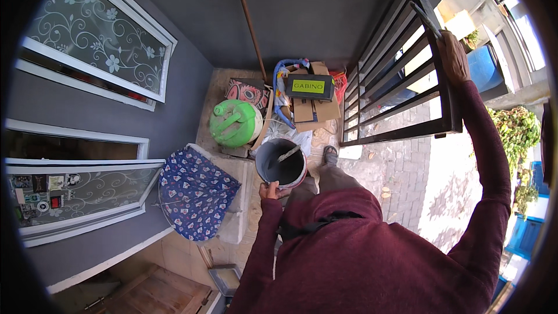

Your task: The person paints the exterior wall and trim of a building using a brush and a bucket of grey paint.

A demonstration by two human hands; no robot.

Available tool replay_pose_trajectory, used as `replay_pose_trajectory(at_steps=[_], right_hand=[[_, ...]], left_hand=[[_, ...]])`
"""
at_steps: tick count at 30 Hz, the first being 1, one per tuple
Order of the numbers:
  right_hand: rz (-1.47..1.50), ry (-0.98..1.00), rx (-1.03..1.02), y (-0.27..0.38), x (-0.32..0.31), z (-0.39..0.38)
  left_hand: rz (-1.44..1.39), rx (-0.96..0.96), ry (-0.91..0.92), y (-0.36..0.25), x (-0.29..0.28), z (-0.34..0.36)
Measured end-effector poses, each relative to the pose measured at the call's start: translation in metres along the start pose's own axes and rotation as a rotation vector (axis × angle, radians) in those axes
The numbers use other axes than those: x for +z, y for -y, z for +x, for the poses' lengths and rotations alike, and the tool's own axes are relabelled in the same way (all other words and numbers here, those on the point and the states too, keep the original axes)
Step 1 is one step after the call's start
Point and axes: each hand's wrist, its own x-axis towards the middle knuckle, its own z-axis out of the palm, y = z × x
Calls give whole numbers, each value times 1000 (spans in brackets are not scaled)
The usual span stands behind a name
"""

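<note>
My left hand (271, 191) is closed on the near rim of a bucket (267, 157), held in front of my legs. Dark liquid or a dark inner surface shows inside, and a pale stick-like tool (289, 153) leans across its mouth. My right arm reaches up to the right, and my right hand (454, 58) is wrapped round the upper edge of a dark slatted metal gate (401, 61). A slim greyish bar (426, 18) runs from my fingers along the gate; whether it belongs to the gate is unclear. The fingertips are partly hidden.
A green-and-white round container (235, 123), cardboard (314, 113) and a black box (310, 86) stand by the far wall. A wooden pole (251, 29) leans there. At left are a patterned blue umbrella (197, 193) and outward-opened windows (87, 189). Paving (401, 180) lies beyond the gate.
</note>
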Motion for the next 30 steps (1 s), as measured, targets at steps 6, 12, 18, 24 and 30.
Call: replay_pose_trajectory(at_steps=[6,12,18,24,30], right_hand=[[-70,-10,20,-6,5,0],[-112,-11,-41,-3,1,-1],[-141,-161,-90,31,-10,-2],[390,-86,192,144,-36,-2],[865,221,460,190,17,-31]], left_hand=[[-38,-2,-81,7,-22,-8],[-72,-19,-107,11,-18,-11],[-21,-26,-50,16,-9,6],[68,-26,57,-7,25,29],[75,-15,209,-34,105,42]])
